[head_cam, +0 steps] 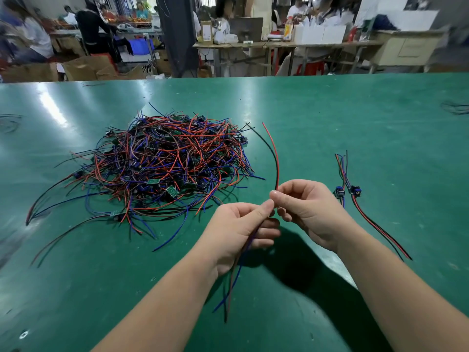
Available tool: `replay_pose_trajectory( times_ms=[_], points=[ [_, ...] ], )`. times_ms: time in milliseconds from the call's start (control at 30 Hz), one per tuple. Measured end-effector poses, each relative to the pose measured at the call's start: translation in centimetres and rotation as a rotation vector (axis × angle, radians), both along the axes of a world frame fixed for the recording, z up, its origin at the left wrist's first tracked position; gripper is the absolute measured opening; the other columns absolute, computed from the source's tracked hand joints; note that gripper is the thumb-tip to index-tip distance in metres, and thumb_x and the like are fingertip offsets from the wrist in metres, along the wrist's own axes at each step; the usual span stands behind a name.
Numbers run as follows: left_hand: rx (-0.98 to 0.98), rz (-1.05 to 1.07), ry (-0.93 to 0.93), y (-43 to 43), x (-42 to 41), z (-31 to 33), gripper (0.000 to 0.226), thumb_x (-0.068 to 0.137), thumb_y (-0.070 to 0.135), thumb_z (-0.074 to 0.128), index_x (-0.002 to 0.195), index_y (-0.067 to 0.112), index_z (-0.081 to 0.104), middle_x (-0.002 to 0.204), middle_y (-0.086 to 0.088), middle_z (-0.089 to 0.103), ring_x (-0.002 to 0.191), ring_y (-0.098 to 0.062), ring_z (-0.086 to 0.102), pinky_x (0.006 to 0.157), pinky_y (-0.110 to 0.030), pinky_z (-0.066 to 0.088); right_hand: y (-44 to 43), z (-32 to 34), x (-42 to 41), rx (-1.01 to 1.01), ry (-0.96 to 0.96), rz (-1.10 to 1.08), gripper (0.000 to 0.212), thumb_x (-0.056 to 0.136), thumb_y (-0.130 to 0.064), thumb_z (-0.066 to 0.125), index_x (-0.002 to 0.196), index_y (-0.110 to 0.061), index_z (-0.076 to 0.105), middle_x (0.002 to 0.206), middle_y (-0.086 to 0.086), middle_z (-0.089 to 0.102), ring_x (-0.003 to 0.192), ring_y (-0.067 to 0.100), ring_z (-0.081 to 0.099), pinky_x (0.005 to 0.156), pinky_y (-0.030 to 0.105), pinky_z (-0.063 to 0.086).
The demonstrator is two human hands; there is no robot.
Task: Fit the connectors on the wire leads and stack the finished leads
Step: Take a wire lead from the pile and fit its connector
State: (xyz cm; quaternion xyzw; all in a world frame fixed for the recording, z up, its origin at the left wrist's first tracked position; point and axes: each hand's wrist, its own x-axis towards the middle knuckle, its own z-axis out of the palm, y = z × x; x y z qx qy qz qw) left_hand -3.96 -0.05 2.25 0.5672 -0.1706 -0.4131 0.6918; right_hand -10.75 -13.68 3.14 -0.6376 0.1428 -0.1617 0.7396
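head view: two bare hands meet low in the middle, above a green table (330, 110). the left hand (238, 229) has its fingers curled and its thumb pressed down. it pinches a few thin wires (234, 278), blue and dark, that hang down toward the person with their ends free. the right hand (304, 209) is just beside it, thumb tips nearly touching. it pinches a red and black pair (278, 168) between thumb and first finger. the pair rises from the hand and bends away to the left, ends in the air. fingers hide the spot where the hands meet, so i cannot tell if a plug is there. to the left, further back on the table, lies a big pile (165, 163) of tangled red, blue and black wires with small green boards (153, 181) mixed in. to the right of the right hand, two leads (355, 190) lie side by side on the table, well apart from the pile. each has a blue and black plug (339, 193) on it. far behind, blurry people (94, 29) are at other benches (279, 44), and brown boxes (83, 69) sit on the floor.
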Motion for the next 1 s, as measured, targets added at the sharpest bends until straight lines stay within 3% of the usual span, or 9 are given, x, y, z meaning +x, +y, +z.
replay_pose_trajectory(
  times_ms=[200,300,400,567,700,800,900,1000],
  points=[
    [-0.001,0.026,0.045,0.0,0.1,-0.3,0.033,0.065,0.034,0.07,0.082,0.005,0.068,0.075,-0.008,0.072,0.061,-0.013,0.068,0.054,-0.022,0.056,-0.1,-0.1,0.0,0.016,0.084,0.033,0.013,0.06,-0.015,0.073,0.067,-0.008,0.065,0.06,0.003,0.063,0.05,0.007,0.053,0.047,0.016,0.04],
    [0.038,0.038,0.03,0.2,0.3,-0.3,0.032,0.064,0.029,0.073,0.083,0.004,0.069,0.075,-0.01,0.071,0.06,-0.014,0.068,0.052,-0.022,0.055,-0.1,-0.3,0.0,0.01,0.096,0.028,0.008,0.071,-0.002,0.073,0.067,-0.008,0.068,0.062,0.005,0.064,0.051,0.009,0.054,0.047,0.016,0.041],
    [0.079,0.03,-0.055,0.2,0.4,-0.2,0.023,0.064,0.028,0.076,0.073,0.008,0.069,0.067,-0.008,0.07,0.055,-0.013,0.066,0.049,-0.021,0.054,-0.6,0.0,0.0,0.009,0.125,-0.016,0.013,0.074,0.006,0.07,0.068,-0.006,0.07,0.061,0.006,0.064,0.049,0.009,0.055,0.046,0.015,0.041],
    [0.113,-0.139,-0.105,0.2,-0.2,0.2,0.018,0.068,0.025,0.078,0.07,0.01,0.066,0.069,-0.007,0.071,0.058,-0.014,0.068,0.05,-0.02,0.053,-3.0,0.9,-0.7,0.161,0.148,-0.176,0.014,0.077,0.0,0.069,0.066,-0.008,0.067,0.056,0.002,0.064,0.045,0.006,0.057,0.043,0.012,0.044],
    [0.148,-0.233,-0.136,0.6,0.0,0.3,0.013,0.075,0.019,0.076,0.068,0.013,0.067,0.069,-0.006,0.071,0.059,-0.015,0.069,0.051,-0.019,0.052,-3.7,0.9,-0.8,0.227,0.167,-0.196,0.024,0.074,0.0,0.07,0.052,-0.011,0.07,0.057,0.002,0.065,0.047,0.007,0.06,0.044,0.012,0.048],
    [0.166,-0.289,-0.163,1.1,0.4,0.3,0.015,0.078,0.016,0.075,0.063,0.014,0.071,0.069,-0.007,0.07,0.062,-0.017,0.069,0.055,-0.022,0.054,-4.5,1.1,-0.9,0.322,0.15,-0.241,0.022,0.076,0.002,0.068,0.057,-0.01,0.07,0.057,0.001,0.066,0.047,0.006,0.062,0.045,0.011,0.049],
    [0.18,-0.347,-0.167,1.3,0.3,0.3,0.004,0.08,0.013,0.074,0.08,0.013,0.07,0.07,-0.006,0.07,0.062,-0.018,0.068,0.064,-0.027,0.057,-5.7,1.2,-1.2,0.407,0.082,-0.37,0.011,0.08,0.004,0.065,0.072,-0.003,0.066,0.056,0.002,0.066,0.048,0.006,0.063,0.046,0.01,0.049],
    [0.187,-0.333,-0.151,1.1,0.0,0.2,0.016,0.085,0.012,0.069,0.099,0.005,0.066,0.069,-0.004,0.067,0.061,-0.016,0.066,0.06,-0.025,0.056,-6.1,0.8,-1.1,0.456,0.048,-0.443,0.013,0.082,0.003,0.065,0.07,-0.001,0.065,0.051,0.002,0.063,0.047,0.006,0.063,0.046,0.009,0.048]
  ],
)
